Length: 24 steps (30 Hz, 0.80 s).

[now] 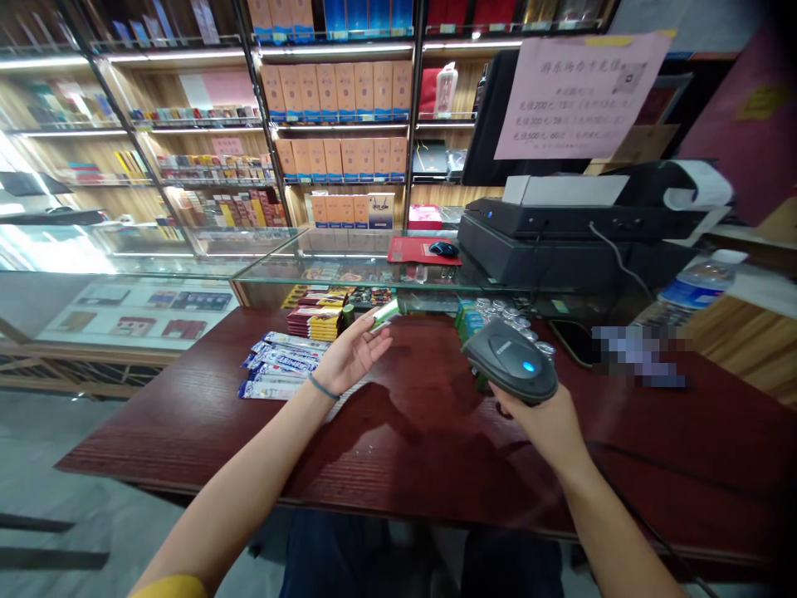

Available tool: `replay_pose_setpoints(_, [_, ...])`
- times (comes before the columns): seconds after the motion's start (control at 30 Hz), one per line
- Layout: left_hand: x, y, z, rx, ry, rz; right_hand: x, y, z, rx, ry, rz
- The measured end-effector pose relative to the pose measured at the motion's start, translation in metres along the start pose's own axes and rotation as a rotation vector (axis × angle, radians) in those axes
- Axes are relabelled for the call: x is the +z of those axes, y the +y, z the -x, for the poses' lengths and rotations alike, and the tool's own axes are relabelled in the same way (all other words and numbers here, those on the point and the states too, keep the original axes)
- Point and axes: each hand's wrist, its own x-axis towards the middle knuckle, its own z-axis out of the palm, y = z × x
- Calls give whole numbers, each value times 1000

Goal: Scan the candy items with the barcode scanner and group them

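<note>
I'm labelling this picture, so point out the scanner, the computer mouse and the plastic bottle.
Scanner (511,362): head view, top of its dark casing.
Computer mouse (443,249): head view, its upper shell.
Plastic bottle (696,291): head view, its blue label.

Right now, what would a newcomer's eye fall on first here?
Probably the dark scanner with its glowing blue light, gripped in the right hand above the table. Next, the big pink sign on the monitor, upper right. Mid-picture, the left hand holds a small green-and-white pack.
</note>
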Motion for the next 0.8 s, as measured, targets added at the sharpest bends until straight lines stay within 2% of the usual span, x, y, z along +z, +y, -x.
replay_pose_setpoints(0.27, [5, -2, 1, -189, 147, -39, 3, -7, 4, -21, -33, 29])
replay_pose_setpoints(0.53, [-2, -4, -8, -221, 188, -18, 6, -21, 7, -44, -154, 50])
replay_pose_setpoints(0.8, [-2, -6, -11, -210, 230, -25, 6, -26, 11, -18, -191, 33])
